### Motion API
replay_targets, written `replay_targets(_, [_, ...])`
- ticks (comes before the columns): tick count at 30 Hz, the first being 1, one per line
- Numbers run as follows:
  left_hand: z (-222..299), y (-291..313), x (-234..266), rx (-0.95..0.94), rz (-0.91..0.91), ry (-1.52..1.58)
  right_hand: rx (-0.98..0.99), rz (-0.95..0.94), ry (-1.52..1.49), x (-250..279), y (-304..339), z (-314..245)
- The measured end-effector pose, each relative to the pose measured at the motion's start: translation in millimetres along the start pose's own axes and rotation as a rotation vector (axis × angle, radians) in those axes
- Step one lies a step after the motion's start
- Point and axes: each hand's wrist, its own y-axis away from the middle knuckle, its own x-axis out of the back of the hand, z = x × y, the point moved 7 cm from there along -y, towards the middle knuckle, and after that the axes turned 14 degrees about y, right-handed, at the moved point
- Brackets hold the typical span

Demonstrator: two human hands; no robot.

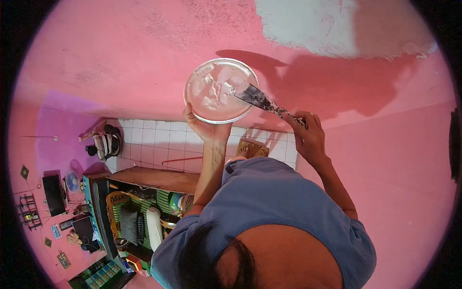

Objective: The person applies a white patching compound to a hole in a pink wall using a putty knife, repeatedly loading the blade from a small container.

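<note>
My left hand (pixel 207 127) holds up a round, shallow metal tray (pixel 191 107) from below, its thumb over the near rim. White paste (pixel 210 91) lies smeared in lumps and ridges across the tray. In my right hand (pixel 309 135) is a putty knife (pixel 259 98), gripped by its speckled handle. The dark blade is spotted with white paste, and its tip is over the right part of the tray, at the paste; whether it touches cannot be told. Ahead of me, the pink wall (pixel 159 53) bears a large white coated patch (pixel 308 26) at the upper right.
Below me, a wooden stool (pixel 253 148) stands on the white tiled floor (pixel 178 139), with a red stick (pixel 183 159) lying nearby. Another person (pixel 107 144) crouches by the purple wall at left. A brown cabinet (pixel 159 177) and a cushioned rattan chair (pixel 130 212) stand at lower left.
</note>
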Motion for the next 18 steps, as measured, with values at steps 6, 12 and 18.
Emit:
replay_targets(6, [6.1, -10.0, 18.6, -0.049, 0.010, 0.006, 0.027, -0.069, 0.022, 13.9, -0.6, 11.3])
replay_targets(12, [12.4, -9.8, 29.1, -0.084, 0.096, -0.068, 0.048, -0.130, 0.103, 39.6, 4.8, 12.7])
replay_targets(18, [9.5, -8.6, 28.6, -0.051, 0.044, -0.031, 0.005, -0.102, 0.019, 53.2, 2.3, 28.8])
